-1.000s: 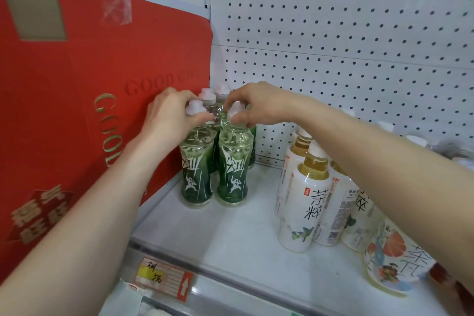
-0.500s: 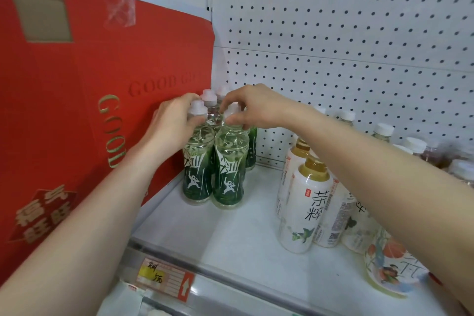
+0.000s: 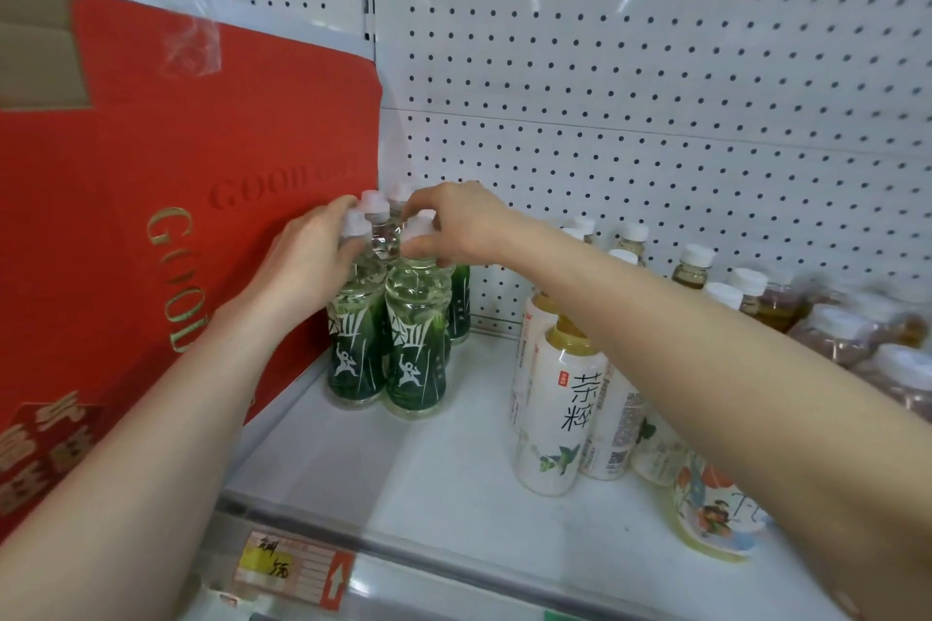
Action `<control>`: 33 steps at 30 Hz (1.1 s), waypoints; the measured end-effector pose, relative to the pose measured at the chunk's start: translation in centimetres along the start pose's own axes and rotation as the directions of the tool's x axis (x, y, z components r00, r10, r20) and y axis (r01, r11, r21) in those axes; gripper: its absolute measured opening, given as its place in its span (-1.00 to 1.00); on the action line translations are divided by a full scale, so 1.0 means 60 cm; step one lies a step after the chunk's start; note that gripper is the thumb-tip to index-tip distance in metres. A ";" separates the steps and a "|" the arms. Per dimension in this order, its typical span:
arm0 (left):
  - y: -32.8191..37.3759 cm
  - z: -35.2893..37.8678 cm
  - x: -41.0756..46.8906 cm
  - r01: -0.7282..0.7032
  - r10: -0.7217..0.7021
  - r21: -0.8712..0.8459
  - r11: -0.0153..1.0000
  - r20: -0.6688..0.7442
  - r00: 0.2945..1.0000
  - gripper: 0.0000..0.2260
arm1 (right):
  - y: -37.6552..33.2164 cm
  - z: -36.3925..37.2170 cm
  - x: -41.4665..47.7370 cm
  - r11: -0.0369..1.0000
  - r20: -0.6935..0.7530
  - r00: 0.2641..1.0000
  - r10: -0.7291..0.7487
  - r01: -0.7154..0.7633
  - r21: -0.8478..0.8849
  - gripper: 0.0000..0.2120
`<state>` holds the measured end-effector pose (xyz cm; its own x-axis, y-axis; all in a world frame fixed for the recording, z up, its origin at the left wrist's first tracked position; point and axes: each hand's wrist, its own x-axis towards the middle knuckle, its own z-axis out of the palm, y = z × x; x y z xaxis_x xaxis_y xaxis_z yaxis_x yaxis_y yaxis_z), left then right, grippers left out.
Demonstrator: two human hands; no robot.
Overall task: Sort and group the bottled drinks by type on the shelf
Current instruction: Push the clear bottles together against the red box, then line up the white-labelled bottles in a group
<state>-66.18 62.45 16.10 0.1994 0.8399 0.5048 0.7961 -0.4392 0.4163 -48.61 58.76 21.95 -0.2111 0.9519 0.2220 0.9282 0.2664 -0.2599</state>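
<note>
Several green-labelled bottles with white caps stand grouped at the shelf's left end, against a red carton. My left hand (image 3: 302, 262) grips the neck of the front left green bottle (image 3: 353, 353). My right hand (image 3: 454, 227) pinches the cap of the front right green bottle (image 3: 416, 358). More green bottles stand behind these two, partly hidden by my hands. White-labelled tea bottles (image 3: 560, 414) stand in a row further right, beneath my right forearm.
A large red carton (image 3: 151, 242) walls off the left side. White pegboard (image 3: 630, 91) forms the back. Small brown and pink drink bottles (image 3: 756, 298) crowd the far right. A bottle with an orange picture label (image 3: 706, 514) stands front right. The white shelf (image 3: 428, 474) carries a price tag (image 3: 292, 565) on its front rail.
Both hands have slid the two front green bottles slightly back and left, closer to the ones behind and the carton. The camera has tilted, revealing more bottles at the right.
</note>
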 end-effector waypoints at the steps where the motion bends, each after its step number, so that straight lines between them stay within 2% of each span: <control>1: 0.004 0.000 -0.006 0.000 0.001 0.015 1.000 -0.038 0.999 -0.54 | 0.006 -0.011 -0.008 0.998 0.025 1.000 0.005 -0.006 0.055 -0.53; 2: 0.010 -0.001 -0.014 -0.023 0.024 0.018 1.000 -0.106 0.994 -0.53 | 0.016 -0.026 -0.018 0.996 0.021 1.000 0.009 -0.011 0.093 -0.50; 4: 0.036 -0.005 -0.037 -0.128 0.116 -0.025 0.991 -0.284 0.952 -0.57 | 0.049 -0.067 -0.041 0.992 -0.076 0.996 0.046 -0.037 0.123 -0.55; 6: 0.077 -0.006 -0.058 -0.228 0.181 -0.107 0.968 -0.339 0.923 -0.62 | 0.087 -0.110 -0.075 0.983 -0.181 0.974 0.136 -0.109 0.148 -0.67; 8: 0.118 0.011 -0.070 -0.310 0.263 -0.184 0.933 -0.243 0.934 -0.66 | 0.123 -0.138 -0.114 0.970 -0.198 0.952 0.233 -0.212 0.123 -0.74; 10: 0.150 0.041 -0.071 -0.341 0.318 -0.259 0.903 -0.127 0.939 -0.67 | 0.156 -0.146 -0.152 0.950 -0.143 0.939 0.313 -0.311 0.035 -0.75; 13: 0.182 0.078 -0.052 -0.279 0.310 -0.370 0.886 0.027 0.950 -0.64 | 0.200 -0.142 -0.193 0.912 -0.062 0.916 0.396 -0.400 -0.094 -0.75; 16: 0.200 0.098 -0.025 -0.215 0.312 -0.434 0.875 0.167 0.935 -0.62 | 0.217 -0.145 -0.210 0.902 0.007 0.905 0.425 -0.423 -0.086 -0.67; 19: 0.207 0.112 -0.010 -0.162 0.342 -0.507 0.847 0.286 0.895 -0.63 | 0.214 -0.135 -0.196 0.923 0.111 0.917 0.384 -0.383 -0.028 -0.60; 21: 0.205 0.121 -0.007 -0.159 0.368 -0.537 0.828 0.307 0.878 -0.65 | 0.213 -0.118 -0.173 0.934 0.155 0.922 0.355 -0.344 -0.095 -0.57; 24: 0.198 0.132 -0.002 -0.182 0.396 -0.565 0.804 0.281 0.875 -0.72 | 0.223 -0.103 -0.140 0.936 0.114 0.947 0.301 -0.270 -0.225 -0.61; 30: 0.194 0.144 0.002 -0.169 0.411 -0.621 0.765 0.270 0.871 -0.74 | 0.272 -0.102 -0.107 0.906 0.023 0.925 0.379 -0.366 -0.211 -0.67; 33: 0.192 0.146 0.002 -0.151 0.407 -0.632 0.761 0.283 0.868 -0.72 | 0.277 -0.108 -0.107 0.914 0.051 0.919 0.392 -0.382 -0.139 -0.63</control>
<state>-51.96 60.31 14.33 0.6591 0.6407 0.3938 0.2146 -0.6621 0.7181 -29.82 56.13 22.31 0.1544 0.9865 0.0544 0.9712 -0.1414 -0.1917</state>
